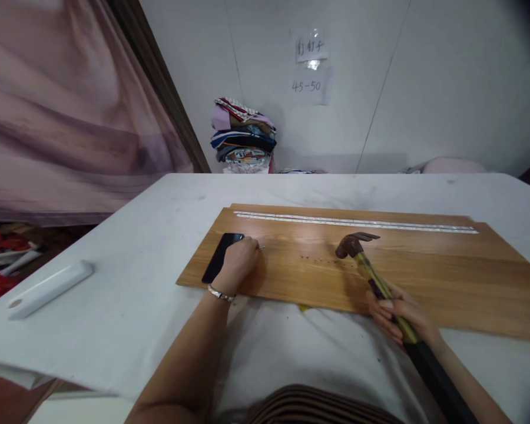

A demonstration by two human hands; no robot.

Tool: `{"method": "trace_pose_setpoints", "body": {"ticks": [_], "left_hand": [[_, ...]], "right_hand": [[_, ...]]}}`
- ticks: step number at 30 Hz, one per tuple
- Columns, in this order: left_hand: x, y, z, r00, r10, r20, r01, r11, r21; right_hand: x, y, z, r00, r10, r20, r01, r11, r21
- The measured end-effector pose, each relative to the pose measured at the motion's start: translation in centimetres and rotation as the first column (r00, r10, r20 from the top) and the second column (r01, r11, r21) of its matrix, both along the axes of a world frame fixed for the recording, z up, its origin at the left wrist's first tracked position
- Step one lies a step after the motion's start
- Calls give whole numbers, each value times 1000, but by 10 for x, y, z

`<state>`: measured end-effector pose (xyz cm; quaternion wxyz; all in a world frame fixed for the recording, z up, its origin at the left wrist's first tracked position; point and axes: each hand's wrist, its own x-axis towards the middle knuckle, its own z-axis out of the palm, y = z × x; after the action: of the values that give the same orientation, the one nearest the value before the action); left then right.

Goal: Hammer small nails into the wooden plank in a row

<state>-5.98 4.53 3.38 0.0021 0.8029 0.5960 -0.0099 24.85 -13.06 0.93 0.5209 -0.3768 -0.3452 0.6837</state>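
Observation:
My right hand (400, 312) is wrapped around the middle of a claw hammer (373, 277), whose rusty head is raised above a wooden board (428, 277). At the left part of the board, my left hand (242, 259) is closed in a pinch. A small shiny nail (261, 248) sticks out from its fingertips, though whether there is more than one is too small to tell. Beside that wrist lies a black phone (221, 256), partly covered by the hand. Several small nails (320, 259) form a short row on the board between my hands.
Two pale marked strips (353, 222) run along the board's far side. The board rests on a white-covered table (128, 247). A white plastic piece (50, 288) lies at the left. Folded clothes (245, 138) are stacked beyond the far edge, and a pink curtain (70, 106) hangs left.

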Motion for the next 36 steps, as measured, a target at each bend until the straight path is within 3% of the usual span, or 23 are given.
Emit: {"method": "trace_pose_setpoints", "body": {"ticks": [8,17,24,36], "left_hand": [[9,1,-2,997,-75,4,75,997,-3],[17,4,-1,996,-45,-71,46,999,17],[17,3,5,993,-108,-55,106,994,-33],[23,10,-2,988,-121,-97,118,992,-38]], "right_hand": [[-1,0,0,1000,-4,-5,4,1000,-8],[-2,3,9,1000,-10,-27,10,1000,4],[1,3,4,995,-39,-96,41,999,25],[1,4,7,995,-32,-93,38,997,67]]}}
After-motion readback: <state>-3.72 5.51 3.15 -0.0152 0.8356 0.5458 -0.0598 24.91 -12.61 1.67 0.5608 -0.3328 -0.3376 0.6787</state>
